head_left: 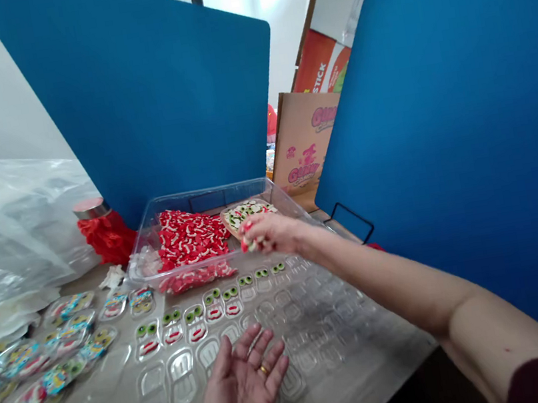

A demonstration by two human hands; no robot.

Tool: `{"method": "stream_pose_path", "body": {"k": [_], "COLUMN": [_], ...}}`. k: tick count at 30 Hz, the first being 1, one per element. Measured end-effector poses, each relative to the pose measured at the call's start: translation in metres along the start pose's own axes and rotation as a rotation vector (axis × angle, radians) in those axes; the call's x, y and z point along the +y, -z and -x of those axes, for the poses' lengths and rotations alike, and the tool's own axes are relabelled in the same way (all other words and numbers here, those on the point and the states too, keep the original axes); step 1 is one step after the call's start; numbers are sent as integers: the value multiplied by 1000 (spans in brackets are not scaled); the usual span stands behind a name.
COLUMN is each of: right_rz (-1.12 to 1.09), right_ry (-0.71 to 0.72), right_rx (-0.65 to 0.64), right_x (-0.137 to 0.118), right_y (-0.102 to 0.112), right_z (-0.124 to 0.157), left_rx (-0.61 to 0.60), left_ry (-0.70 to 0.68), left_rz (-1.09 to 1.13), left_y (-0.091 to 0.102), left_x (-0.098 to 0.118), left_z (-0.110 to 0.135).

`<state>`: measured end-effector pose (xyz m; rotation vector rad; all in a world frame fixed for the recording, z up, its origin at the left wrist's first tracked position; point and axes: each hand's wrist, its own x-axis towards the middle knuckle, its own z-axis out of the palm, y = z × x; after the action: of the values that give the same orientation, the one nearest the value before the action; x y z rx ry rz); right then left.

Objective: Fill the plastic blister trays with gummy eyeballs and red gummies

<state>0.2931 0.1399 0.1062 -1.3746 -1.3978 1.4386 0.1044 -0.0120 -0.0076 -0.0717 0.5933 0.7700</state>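
My right hand (268, 232) reaches out over the front edge of a clear plastic bin (294, 206) and is closed on a few red and white gummy candies. The bin holds a heap of red and white candies (188, 237) and a smaller pile of green and white ones (245, 212). My left hand (243, 387) lies palm up with fingers spread, holding nothing, on a clear blister tray (275, 308). Several pockets in the tray's far rows hold green eye candies and red mouth candies; the near pockets are bare.
Sealed colourful candy packs (45, 363) lie at the left. Behind them are a red frilled jar with a metal lid (101, 230) and crumpled clear plastic bags (5, 234). Blue partition panels (451, 134) stand behind and to the right; cardboard boxes (303, 142) show between them.
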Motion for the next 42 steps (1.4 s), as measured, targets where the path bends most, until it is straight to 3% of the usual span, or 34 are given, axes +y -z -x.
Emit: {"method": "stream_pose_path", "body": {"k": [1,3,5,8,11,14,18,22,27,33,37,39,42], "right_rz": [59,300,650,1023,1134,1024,618,137,-149,-220,-219,-154,155], "right_ry": [-33,12,233,461,479,402,185,-69,-99,-56,-32,-35,-44], "right_rx": [-98,-170,-176,-192,-182,-197,-305,-146,-108,-35,60,154,376], "right_x": [11,35,59,80,80,70,62,65,73,91,111,121,131], "right_y": [-19,-56,-85,-112,-125,-128,-121,-107,-93,-76,-52,-32,6], "right_z": [22,63,95,133,155,158,148,144,150,157,156,151,133], "left_rx": [-25,-75,-80,54,189,197,160,96,89,193,276,292,307], "left_ry": [1,-14,-23,-29,-91,-97,-132,-162,-105,-69,-27,-4,26], "left_rz": [21,54,79,115,146,175,193,167,73,-6,-104,-142,-176], "left_y": [-4,-10,-14,-14,-9,-2,-1,-2,2,-5,-11,-15,-22], "left_x": [-3,-9,-14,-19,-20,-20,-25,-31,-35,-40,-43,-43,-43], "left_z": [2,6,11,22,32,37,44,54,62,58,49,43,34]}}
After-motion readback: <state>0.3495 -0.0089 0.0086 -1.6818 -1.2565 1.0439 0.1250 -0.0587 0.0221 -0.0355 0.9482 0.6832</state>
